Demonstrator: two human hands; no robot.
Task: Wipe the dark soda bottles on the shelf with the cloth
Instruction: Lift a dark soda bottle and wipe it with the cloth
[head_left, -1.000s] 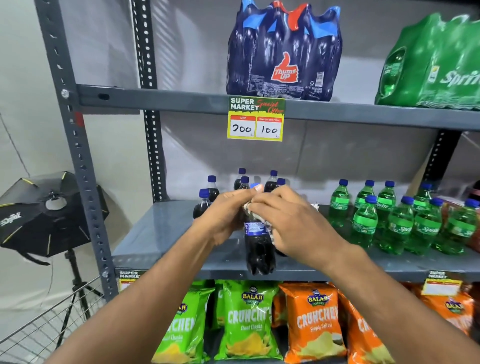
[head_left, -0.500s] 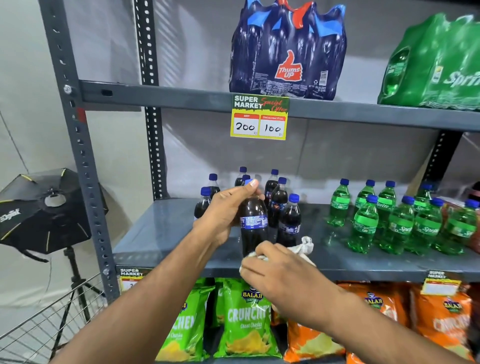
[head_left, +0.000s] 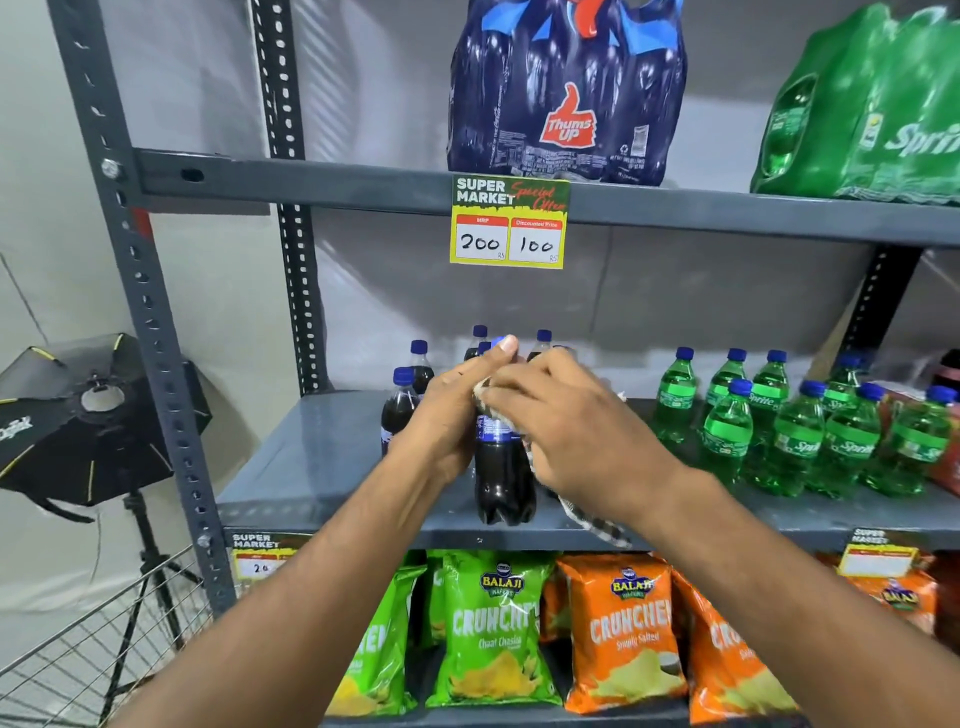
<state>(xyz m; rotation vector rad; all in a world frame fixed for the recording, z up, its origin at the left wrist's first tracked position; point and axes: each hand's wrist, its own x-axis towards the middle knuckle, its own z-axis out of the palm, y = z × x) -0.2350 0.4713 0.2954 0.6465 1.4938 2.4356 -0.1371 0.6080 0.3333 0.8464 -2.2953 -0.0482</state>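
Dark cola bottle (head_left: 503, 467) steadied by left hand (head_left: 448, 415) grip at shelf (head_left: 311, 467) edge; right hand (head_left: 576, 426) grip presses checked cloth (head_left: 592, 517) around its neck.

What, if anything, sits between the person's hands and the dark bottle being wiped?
Only the cloth: the right hand presses it against the dark bottle, while the left hand grips the bottle directly.

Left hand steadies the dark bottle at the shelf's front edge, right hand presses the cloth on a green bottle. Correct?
Not quite. In the head view the right hand presses the cloth on the same dark bottle that the left hand steadies at the shelf's front edge; the green bottles go untouched.
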